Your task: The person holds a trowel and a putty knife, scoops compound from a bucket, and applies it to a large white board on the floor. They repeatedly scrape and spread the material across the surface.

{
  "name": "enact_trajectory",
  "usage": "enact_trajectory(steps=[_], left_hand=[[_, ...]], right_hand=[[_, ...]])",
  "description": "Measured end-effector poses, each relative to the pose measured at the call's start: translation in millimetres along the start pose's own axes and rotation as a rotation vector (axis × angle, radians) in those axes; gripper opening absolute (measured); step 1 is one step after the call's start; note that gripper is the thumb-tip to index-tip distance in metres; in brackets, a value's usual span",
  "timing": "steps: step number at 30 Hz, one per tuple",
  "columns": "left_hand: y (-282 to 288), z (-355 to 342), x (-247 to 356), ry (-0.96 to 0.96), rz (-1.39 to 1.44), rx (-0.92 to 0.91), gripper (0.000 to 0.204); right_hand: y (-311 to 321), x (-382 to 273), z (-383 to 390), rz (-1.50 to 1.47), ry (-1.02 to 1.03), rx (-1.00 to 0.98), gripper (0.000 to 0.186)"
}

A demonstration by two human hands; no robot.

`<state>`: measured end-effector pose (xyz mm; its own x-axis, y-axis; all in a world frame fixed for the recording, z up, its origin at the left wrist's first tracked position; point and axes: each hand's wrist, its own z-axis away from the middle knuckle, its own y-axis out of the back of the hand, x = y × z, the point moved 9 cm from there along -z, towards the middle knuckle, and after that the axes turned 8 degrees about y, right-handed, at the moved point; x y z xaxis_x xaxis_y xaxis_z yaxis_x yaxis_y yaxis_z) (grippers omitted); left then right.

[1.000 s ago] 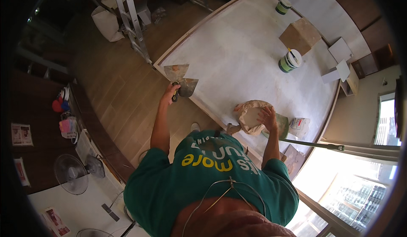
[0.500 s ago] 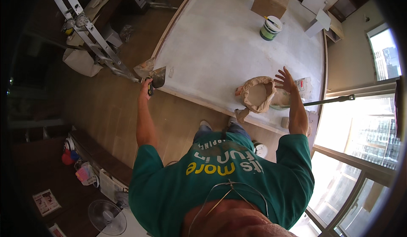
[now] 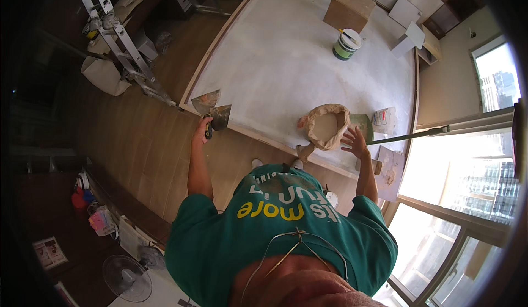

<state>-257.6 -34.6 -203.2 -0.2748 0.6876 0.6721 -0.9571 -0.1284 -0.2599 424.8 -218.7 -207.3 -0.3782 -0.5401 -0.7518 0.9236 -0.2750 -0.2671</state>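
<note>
1. We see the left hand (image 3: 202, 130) closed around two scrapers (image 3: 221, 118), of which one black-and-yellow handle shows.
2. Their broad blades fan apart above the fist, near the platform's front edge: one is greyish with rust-brown stains, the other darker and smoother.
3. We find the right hand (image 3: 355, 142) empty, its fingers spread, at the right side of the paper bag (image 3: 342, 115); we cannot tell whether it touches.
4. The bag is brown and crumpled, its mouth wide and round with a thick, rolled rim; inside we see pale, greyish-beige material with a fairly even surface.
5. It stands on the white platform (image 3: 264, 59), close to the wood-trimmed front edge.
6. Just beyond the bag we see a green panel (image 3: 361, 122) and a white packet (image 3: 384, 120) with a red patch.
7. Farther back stand a white-and-green tub (image 3: 346, 46) and a cardboard box (image 3: 349, 9).
</note>
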Motion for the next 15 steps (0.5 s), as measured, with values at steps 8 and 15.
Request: enact_trajectory(steps=[8, 15], left_hand=[[-21, -2, -5, -0.047, 0.026, 0.009, 0.042], [-40, 8, 28, -0.153, 0.029, 0.034, 0.046]], right_hand=[[12, -45, -57, -0.104, -0.047, -0.064, 0.098], [44, -113, -110, 0.131, -0.076, -0.091, 0.105]])
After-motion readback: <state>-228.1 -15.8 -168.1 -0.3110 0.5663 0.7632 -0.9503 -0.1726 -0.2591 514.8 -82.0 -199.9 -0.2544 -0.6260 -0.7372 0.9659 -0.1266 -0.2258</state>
